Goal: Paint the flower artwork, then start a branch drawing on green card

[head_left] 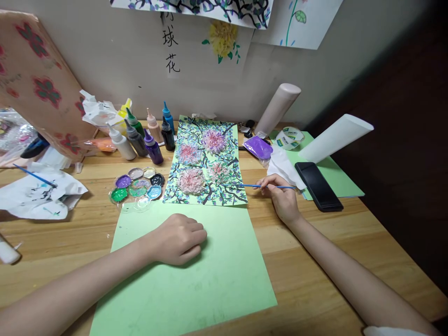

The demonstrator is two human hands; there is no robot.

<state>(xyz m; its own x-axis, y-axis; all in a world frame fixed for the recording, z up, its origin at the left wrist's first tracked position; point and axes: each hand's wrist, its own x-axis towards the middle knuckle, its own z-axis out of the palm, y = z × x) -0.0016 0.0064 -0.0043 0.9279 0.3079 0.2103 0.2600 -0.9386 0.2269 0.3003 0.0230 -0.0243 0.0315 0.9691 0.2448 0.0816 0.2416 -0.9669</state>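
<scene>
My right hand (282,198) pinches a thin blue paintbrush (250,185), its tip pointing left over the right side of a painted picture (171,189). That picture shows dark branches, small blue and purple leaves and several fluffy pink and purple flowers on pale green paper. My left hand (180,239) is curled into a loose fist, resting on a plain green sheet (224,289) in front of the picture. Whether anything is inside the fist is hidden. Left of the picture lies a flower-shaped paint palette (137,190) with purple, green, black and light blue paint in its wells.
Several paint bottles (153,147) stand behind the palette. A stained tissue (45,196) with another brush lies at left. On the right are a phone (318,186), a purple packet (259,148), a tape roll (290,138) and a white tube-like object (336,137).
</scene>
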